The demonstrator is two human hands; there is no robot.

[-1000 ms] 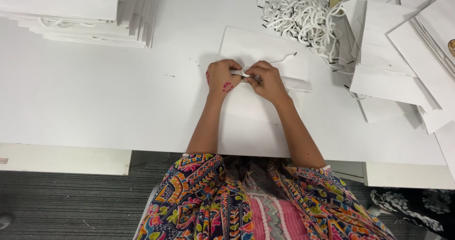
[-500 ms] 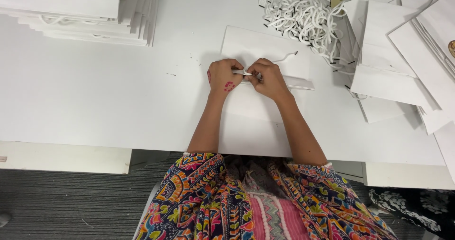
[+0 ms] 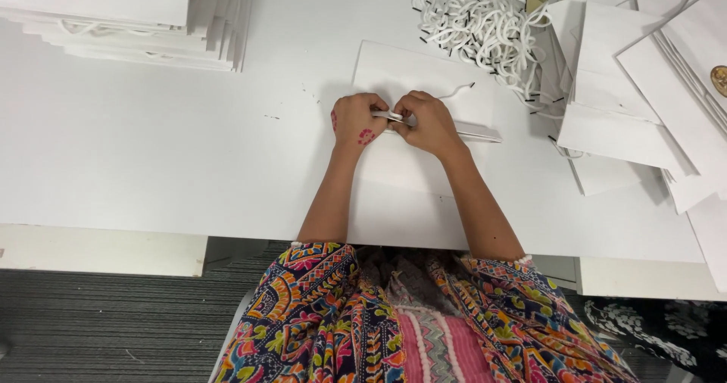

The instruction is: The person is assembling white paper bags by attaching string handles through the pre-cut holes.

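flat white paper bag (image 3: 424, 80) mid-tabletop, left hand (image 3: 356, 119) and right hand (image 3: 428, 124) both pinched shut on its folded top edge, white cord (image 3: 454, 91) poking out, stacked white bags (image 3: 121, 12) far left, more fanned out right (image 3: 644, 88), tangle of cord handles (image 3: 477, 27) up top – white tabletop (image 3: 151, 148), grey carpet (image 3: 98, 322)

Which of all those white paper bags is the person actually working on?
The flat bag lying alone mid-table, its top edge pinched by both hands; the others sit untouched in piles at far left and right.
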